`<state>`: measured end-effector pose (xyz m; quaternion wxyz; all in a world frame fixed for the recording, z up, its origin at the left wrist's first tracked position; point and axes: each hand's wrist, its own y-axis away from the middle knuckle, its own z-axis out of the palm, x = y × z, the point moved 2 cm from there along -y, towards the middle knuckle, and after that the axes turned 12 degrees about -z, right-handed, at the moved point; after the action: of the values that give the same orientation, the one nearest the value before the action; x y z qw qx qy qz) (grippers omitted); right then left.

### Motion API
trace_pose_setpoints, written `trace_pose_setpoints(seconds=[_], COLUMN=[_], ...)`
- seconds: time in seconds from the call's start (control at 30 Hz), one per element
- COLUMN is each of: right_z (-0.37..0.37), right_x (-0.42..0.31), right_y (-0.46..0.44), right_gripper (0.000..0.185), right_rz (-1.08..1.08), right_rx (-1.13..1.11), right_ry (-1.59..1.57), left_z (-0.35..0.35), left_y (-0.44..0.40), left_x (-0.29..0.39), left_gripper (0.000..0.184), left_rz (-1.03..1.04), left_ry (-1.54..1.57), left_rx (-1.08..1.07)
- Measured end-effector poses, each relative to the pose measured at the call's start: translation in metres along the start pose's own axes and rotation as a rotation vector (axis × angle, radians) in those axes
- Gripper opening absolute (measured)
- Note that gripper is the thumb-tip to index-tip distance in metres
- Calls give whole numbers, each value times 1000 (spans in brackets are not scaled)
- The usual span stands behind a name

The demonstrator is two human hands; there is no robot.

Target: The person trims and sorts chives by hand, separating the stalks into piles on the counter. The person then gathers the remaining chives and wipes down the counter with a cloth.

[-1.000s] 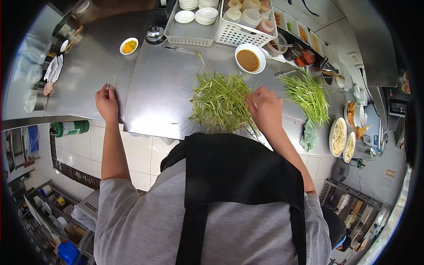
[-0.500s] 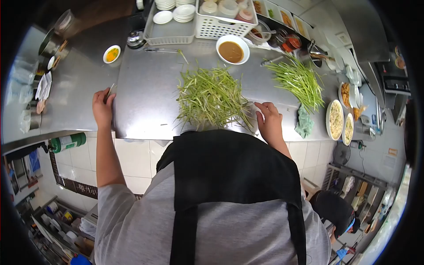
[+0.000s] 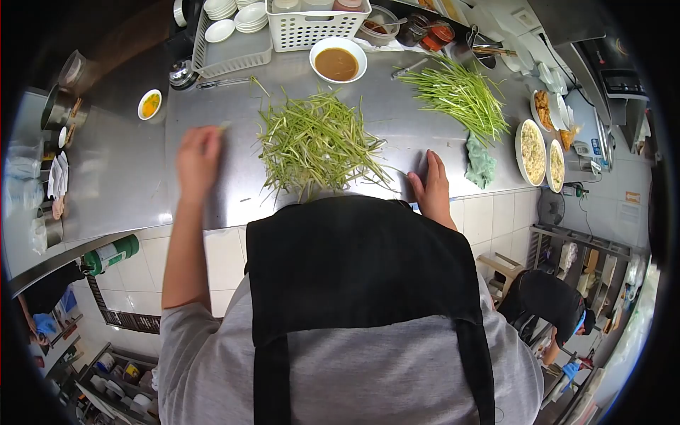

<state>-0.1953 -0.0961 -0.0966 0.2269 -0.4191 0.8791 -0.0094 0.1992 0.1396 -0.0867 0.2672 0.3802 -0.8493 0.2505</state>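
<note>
A loose heap of green stalks (image 3: 315, 142), some pale or yellowish, lies on the steel counter (image 3: 241, 166) in front of me. My left hand (image 3: 197, 159) is left of the heap, smeared by motion, its fingers pinched together. A small pale green scrap (image 3: 224, 126) shows at the fingertips. Right of the heap, my right hand (image 3: 433, 185) rests near the counter's front edge, fingers stretched out and thumb apart. A thin loose stalk reaches from the heap toward its thumb; whether they touch, I cannot tell.
Neater green stalks (image 3: 460, 95) lie at the right, above a green cloth (image 3: 481, 163). A bowl of brown sauce (image 3: 338, 64) stands behind the heap. Oval food dishes (image 3: 531, 152) line the right end. A small yellow dish (image 3: 149, 105) sits left. Another person (image 3: 549, 304) bends at lower right.
My left hand has moved right toward the heap, its thin piece at the fingertips. My right hand's fingers now point more forward. The whole view has shifted slightly.
</note>
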Motion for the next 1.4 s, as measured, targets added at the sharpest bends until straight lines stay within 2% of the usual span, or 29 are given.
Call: trace_pose_setpoints(seconds=[0.13, 0.17, 0.23, 0.27, 0.33, 0.37, 0.4, 0.47, 0.53, 0.6, 0.67, 0.8, 0.93, 1.07, 1.2, 1.27, 1.3, 1.37, 1.4], right_z=[9, 12, 19, 21, 26, 29, 31, 37, 46, 52, 56, 62, 61, 63, 54, 54, 52, 51, 53], right_x=[-7, -9, -7, -8, -15, -19, -23, -34, -37, -42, -46, -55, -67, -68, -59, -52, -53, -59, -62], right_y=[3, 4, 7, 6, -1, -8, -16, -31, -47, -62, -76, -107, -124, -120, -102, -89, -85, -82, -80], right_gripper=[80, 86, 102, 102, 108, 112, 112, 113, 115, 118, 120, 123, 118, 116, 120, 128, 128, 132, 132], right_rz=[-26, -68, -119, -118, -179, -192, -190, -266, -284, -323, -334, -405, -490, -546, -436, -467, -457, -458, -451], right_rx=[-55, -87, -144, -145, -153, -197, -196, -210, -211, -246, -257, -300, -428, -482, -534, -401, -397, -384, -376], right_ry=[48, 53, 99, 99, 124, 139, 140, 86, 77, 84, 81, -20, -57, -162, -363, -371, -373, -264, -266], left_z=[54, 59, 68, 73, 75, 76, 73, 65, 55, 39, 43, 61, 80, 90, 75, 68, 71, 81, 86], left_y=[10, 5, -7, -14, -26, -28, -26, -11, 16, 51, 82, 81, 56, 44, 28, 1, -12, -38, -41], left_x=[47, 46, 43, 38, 30, 27, 29, 32, 32, 44, 48, 65, 79, 80, 77, 65, 56, 41, 41], left_gripper=[23, 23, 38, 38, 51, 65, 65, 85, 110, 123, 126, 123, 118, 119, 116, 100, 100, 83, 83], left_rz=[128, 129, 162, 161, 37, 32, 34, 75, 44, 162, 222, 152, 160, 220, 273, 172, 178, 179, 187], left_ry=[269, 272, 140, 140, 48, 45, 46, 208, 158, -65, -115, -153, -182, -74, -60, 79, 79, 57, 54], left_rx=[-283, -284, -202, -203, -164, -230, -231, -380, -443, -445, -371, -264, -269, -287, -332, -237, -246, -373, -379])
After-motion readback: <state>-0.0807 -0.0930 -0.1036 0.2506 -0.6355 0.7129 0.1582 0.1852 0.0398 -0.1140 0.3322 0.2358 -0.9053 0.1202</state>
